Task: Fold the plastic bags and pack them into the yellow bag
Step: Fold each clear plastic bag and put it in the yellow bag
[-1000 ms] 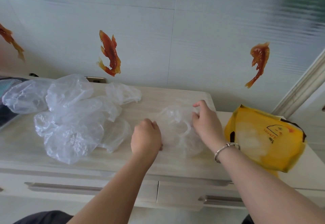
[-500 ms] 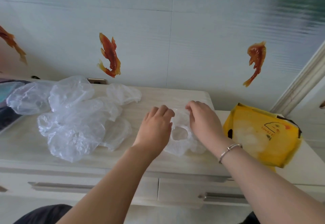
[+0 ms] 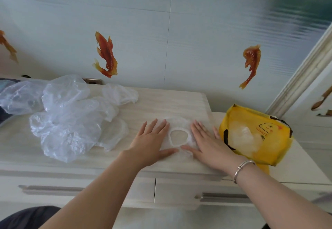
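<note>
The fingers [image 3: 158, 126] of the left hand [image 3: 150, 144] lie straight and slightly spread, pressing flat on the left side of a clear plastic bag [image 3: 177, 123]; the right hand [image 3: 206, 142] does the same on its right side, thumbs nearly meeting at the near edge. The bag lies flattened on the desk [image 3: 170, 101], right of centre, with its round elastic opening facing up between the two hands. It is roughly round, so no long axis can be told.

To the left sits a loose pile of crumpled clear bags [image 3: 71, 121]; their outlines overlap, so an exact count cannot be told, though at least six show. To the right, just beside the right hand, one yellow bag [image 3: 258, 135] lies tilted on a lower surface, its mouth toward the hands, with pale plastic showing inside. A silver bracelet [image 3: 242, 167] circles the right wrist. Three orange fish stickers [image 3: 106, 54] show on the far wall, one cut off at the left edge.
</note>
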`<state>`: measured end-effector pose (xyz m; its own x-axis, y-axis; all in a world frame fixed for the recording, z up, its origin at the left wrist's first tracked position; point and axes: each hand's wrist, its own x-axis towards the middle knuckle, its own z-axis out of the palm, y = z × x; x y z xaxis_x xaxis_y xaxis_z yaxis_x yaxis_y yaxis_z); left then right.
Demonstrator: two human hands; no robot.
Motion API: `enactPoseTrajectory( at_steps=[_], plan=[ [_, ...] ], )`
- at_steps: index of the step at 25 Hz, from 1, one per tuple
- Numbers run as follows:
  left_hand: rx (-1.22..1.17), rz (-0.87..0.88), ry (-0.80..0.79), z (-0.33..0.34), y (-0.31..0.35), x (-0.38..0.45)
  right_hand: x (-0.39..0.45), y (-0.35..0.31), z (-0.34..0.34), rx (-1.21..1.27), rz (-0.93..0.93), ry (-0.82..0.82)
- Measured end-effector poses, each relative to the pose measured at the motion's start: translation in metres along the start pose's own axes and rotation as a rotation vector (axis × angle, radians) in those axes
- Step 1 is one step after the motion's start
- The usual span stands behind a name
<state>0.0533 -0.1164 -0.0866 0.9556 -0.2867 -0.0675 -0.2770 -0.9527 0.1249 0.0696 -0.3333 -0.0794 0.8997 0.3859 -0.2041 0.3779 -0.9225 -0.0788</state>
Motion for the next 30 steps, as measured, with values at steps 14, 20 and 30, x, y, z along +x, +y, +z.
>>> enactPoseTrajectory(
  at_steps=[14, 20, 30],
  plan=[
    [-0.177, -0.036, 0.238, -0.030, 0.009, -0.032, -0.028, -0.008, -0.018, 0.001, -0.273, 0.162],
    [-0.129, 0.069, 0.062, -0.023, 0.004, -0.038, -0.022, -0.011, -0.011, 0.206, -0.176, 0.280],
    [-0.648, -0.366, 0.275, -0.018, -0.001, -0.002, 0.020, -0.013, -0.016, 0.685, 0.194, 0.351]
  ],
)
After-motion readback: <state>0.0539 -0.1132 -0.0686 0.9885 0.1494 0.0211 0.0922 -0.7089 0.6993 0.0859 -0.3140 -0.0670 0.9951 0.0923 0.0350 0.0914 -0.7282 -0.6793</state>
